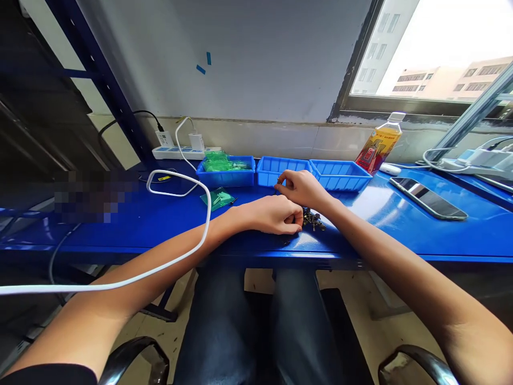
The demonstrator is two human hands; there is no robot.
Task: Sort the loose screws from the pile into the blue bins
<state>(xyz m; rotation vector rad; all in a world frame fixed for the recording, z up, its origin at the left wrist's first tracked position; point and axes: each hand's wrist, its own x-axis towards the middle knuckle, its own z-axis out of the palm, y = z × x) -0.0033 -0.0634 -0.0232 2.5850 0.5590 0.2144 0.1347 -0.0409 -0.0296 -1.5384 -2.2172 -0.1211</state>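
My left hand rests low over the blue table, its fingers curled and thumb pressed in, beside a small pile of brassy and dark metal parts that look like screws. What its fingertips hold, if anything, is hidden. My right hand reaches across just beyond the left one, in front of the middle blue bin. Its thumb and forefinger are pinched together, with a tiny dark thing at the tips, too small to name. A green packet with pale pieces inside lies left of both hands.
A left blue bin holds green packets; a right blue bin stands beside the middle one. Farther right are a drink bottle and a phone. A white cable loops over my left forearm, and a power strip lies behind.
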